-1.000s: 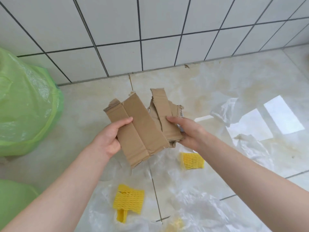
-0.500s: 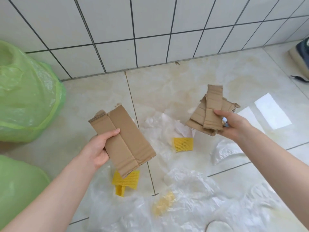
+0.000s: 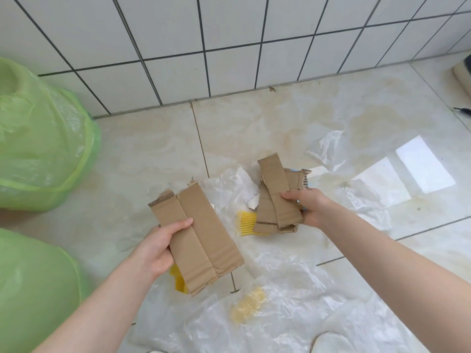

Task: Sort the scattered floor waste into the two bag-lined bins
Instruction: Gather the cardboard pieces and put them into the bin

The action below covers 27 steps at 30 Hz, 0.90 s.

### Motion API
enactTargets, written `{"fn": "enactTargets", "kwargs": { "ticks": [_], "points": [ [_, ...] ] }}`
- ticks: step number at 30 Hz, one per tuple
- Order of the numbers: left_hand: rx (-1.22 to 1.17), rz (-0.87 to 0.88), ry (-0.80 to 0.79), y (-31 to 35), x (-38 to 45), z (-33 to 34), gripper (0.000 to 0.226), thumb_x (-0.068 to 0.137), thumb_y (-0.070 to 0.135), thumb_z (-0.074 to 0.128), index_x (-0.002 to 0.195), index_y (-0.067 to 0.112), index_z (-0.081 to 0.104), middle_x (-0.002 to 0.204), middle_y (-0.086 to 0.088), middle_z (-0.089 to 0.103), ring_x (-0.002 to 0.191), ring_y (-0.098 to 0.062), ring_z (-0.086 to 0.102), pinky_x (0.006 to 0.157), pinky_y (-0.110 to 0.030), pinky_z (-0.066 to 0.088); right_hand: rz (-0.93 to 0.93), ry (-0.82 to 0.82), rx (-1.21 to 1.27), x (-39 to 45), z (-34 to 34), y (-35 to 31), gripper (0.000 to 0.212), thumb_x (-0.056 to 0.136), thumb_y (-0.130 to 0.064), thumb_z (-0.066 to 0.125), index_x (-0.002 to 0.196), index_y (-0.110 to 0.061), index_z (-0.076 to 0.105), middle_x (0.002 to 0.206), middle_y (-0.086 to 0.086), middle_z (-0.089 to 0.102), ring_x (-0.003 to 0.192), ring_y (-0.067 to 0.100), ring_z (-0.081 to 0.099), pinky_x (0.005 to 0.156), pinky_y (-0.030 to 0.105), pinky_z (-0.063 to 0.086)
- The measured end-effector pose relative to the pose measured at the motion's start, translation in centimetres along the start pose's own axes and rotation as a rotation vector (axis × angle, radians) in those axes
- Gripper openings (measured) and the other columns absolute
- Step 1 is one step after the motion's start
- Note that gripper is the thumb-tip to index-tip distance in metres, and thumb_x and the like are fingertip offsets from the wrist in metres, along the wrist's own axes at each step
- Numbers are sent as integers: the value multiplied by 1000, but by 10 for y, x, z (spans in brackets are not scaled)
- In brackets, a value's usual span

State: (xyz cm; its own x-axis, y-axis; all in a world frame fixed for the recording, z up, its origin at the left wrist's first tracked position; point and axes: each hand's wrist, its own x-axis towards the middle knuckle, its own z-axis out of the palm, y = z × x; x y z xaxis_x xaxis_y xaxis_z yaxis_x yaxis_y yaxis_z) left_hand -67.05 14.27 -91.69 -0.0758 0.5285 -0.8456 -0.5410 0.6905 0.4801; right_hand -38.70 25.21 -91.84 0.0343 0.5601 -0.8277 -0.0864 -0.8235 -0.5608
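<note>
Left hand (image 3: 163, 243): forearm reaching in from the lower left, thumb pressed across the face of a flat cardboard piece (image 3: 201, 238), fingers hidden behind it; the piece is pinched and held above the floor, tilted, long edge running toward the lower right. Brown corrugated board, two lengthwise creases, torn and frayed at the top left corner and the bottom edge. No print visible.

Right hand (image 3: 309, 208): forearm entering from the lower right, thumb clamped over a cardboard bundle (image 3: 276, 202), fingers curled underneath. Several folded brown strips stacked unevenly, ragged ends; a sliver of blue shows at the upper right edge, too small to read.

The two pieces are held apart, over the floor (image 3: 280, 118), pale glossy tile.

Below the hands: crumpled clear plastic sheets (image 3: 293, 301); yellow foam netting (image 3: 247, 222) just beside the bundle, another scrap under the plastic.

Far left: two green bag-lined bins (image 3: 43, 149), well apart from the hands, against the white tiled wall (image 3: 229, 34).
</note>
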Motion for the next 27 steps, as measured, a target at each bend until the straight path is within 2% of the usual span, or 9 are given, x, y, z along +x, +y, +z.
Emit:
{"fn": "enactTargets", "kwargs": {
  "ticks": [4,8,11,16,20,24,27],
  "points": [
    [33,6,-6,-2,2,8,50,71,9,73,119,2,62,111,-16,71,100,-30,69,73,-40,57,-12,-42,-60,-1,5,6,23,86,4,61,107,-2,59,89,13,66,77,27,65,66,40,56],
    [54,3,-21,-4,2,11,39,79,5,70,117,1,64,109,-16,71,94,-28,71,70,-39,59,-56,-80,-64,-14,-11,6,17,86,2,62,101,-5,62,89,10,70,77,23,68,55,30,60],
    [51,5,-37,-5,0,9,37,79,5,69,116,1,64,108,-16,72,93,-28,71,66,-37,60,-88,-93,-36,-28,-32,-1,17,85,-1,64,100,-8,65,89,8,74,79,22,71,62,34,61],
    [73,-12,-106,-7,-7,12,36,80,5,68,115,0,65,111,-17,71,98,-29,70,71,-38,60,-126,-125,4,-46,-61,-15,19,85,-5,62,103,-9,67,91,5,76,77,18,74,57,33,59],
    [139,-69,-180,-14,-12,35,39,75,6,70,113,-2,65,109,-19,71,99,-31,70,80,-40,58,-151,-74,92,-50,-78,-17,20,86,-5,61,104,-12,67,99,5,74,78,17,74,57,35,59],
    [163,-154,-132,-34,-4,74,36,77,-1,70,113,-4,65,106,-20,71,85,-28,72,68,-39,61,-165,0,145,-46,-87,-15,27,85,-4,62,111,-10,66,106,7,72,88,22,71,57,35,59],
    [167,-177,-78,-46,5,95,37,75,-3,72,111,-5,65,104,-21,71,82,-28,71,62,-38,60,-162,-1,163,-42,-86,-12,23,86,-4,61,107,-11,67,106,7,71,92,23,70,59,36,60]
  ]
}}
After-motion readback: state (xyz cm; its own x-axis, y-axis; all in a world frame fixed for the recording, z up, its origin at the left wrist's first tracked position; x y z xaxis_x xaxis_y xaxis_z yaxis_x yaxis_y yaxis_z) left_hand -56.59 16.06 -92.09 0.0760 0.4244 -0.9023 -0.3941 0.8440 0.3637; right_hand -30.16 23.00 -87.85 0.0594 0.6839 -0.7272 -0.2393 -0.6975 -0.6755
